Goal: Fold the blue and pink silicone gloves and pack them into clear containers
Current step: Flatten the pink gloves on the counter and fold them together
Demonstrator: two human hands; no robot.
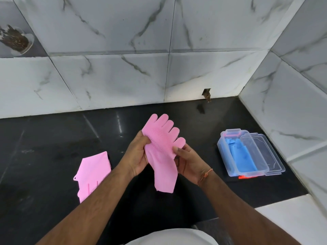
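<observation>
Fingers [141,144] of both my hands gripped the pink glove [161,156] above the desk [53,138]; I judged a neat fold needed its cuff brought up evenly.

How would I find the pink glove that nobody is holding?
Start at the black stone counter below the marble-tiled wall. On its left side, beside the person's left forearm, the flat pink silicone glove lies alone. Unlike the bristled pink silicone glove that the left hand and right hand hold up, it rests untouched on the counter.
</observation>
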